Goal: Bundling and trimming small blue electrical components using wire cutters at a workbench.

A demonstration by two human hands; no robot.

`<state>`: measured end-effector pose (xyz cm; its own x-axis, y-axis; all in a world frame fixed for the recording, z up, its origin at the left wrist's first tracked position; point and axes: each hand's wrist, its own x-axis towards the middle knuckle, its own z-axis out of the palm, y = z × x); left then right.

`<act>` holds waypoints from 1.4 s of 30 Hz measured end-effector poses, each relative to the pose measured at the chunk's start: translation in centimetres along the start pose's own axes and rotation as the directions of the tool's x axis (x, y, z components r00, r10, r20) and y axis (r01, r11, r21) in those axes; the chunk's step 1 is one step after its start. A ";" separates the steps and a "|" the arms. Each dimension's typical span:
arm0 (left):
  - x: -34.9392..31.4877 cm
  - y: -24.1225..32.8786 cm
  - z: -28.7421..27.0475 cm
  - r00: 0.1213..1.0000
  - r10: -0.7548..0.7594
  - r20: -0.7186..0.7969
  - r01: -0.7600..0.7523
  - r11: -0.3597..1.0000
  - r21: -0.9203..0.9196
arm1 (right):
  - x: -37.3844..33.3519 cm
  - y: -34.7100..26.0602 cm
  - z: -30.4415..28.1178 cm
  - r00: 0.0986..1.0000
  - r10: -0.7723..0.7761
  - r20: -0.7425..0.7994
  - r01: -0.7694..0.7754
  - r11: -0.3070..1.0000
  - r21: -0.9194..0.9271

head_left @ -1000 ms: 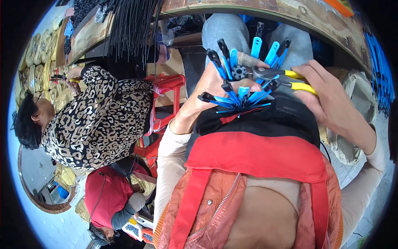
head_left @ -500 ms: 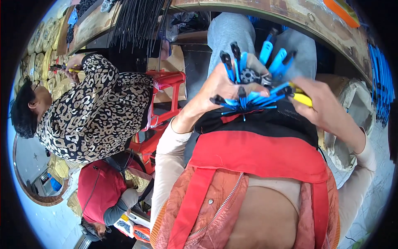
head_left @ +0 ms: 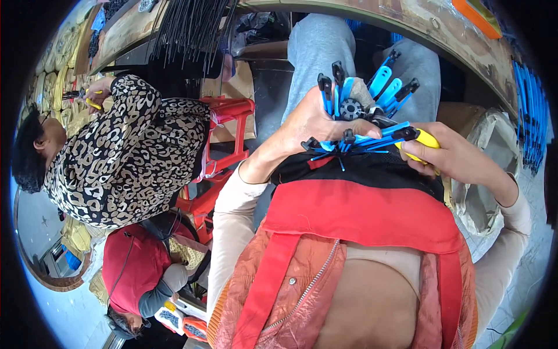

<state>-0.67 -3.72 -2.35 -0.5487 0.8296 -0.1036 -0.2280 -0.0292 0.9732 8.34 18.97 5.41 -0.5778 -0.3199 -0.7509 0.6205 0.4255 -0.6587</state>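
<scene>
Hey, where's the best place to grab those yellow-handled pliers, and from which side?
Probably by the yellow handles, coming from the right, where the right hand grips them. They stick out toward the lower right, while the metal end points left, mostly hidden among the blue strips that the left hand holds.

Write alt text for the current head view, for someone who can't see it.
The wearer's left hand holds a black round hub ringed by blue, black-tipped pieces; the right hand grips yellow-handled pliers beside it. Two co-workers and a red stool are at the picture's left.
</scene>
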 end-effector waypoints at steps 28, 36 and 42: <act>11.5 10.9 2.4 0.938 0.346 -0.036 -0.327 0.842 -0.428 | 0.9 11.5 -17.7 -0.044 -0.953 -0.300 -0.280 0.300 -0.912; 20.6 14.3 21.7 0.937 0.282 -0.204 -0.297 0.954 -0.047 | -12.1 14.3 -8.2 0.192 -0.677 -0.711 0.805 0.523 -0.280; 28.9 11.7 23.7 0.922 0.374 0.105 -0.322 0.888 -0.329 | -20.5 22.6 -10.7 -0.233 -0.325 -0.917 0.345 0.853 -0.390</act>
<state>-0.08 33.14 10.91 -0.5065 0.8122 0.2897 -0.2901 -0.4768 0.8298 28.60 44.18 6.43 -0.5525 0.7125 0.4325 0.1231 0.5830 -0.8031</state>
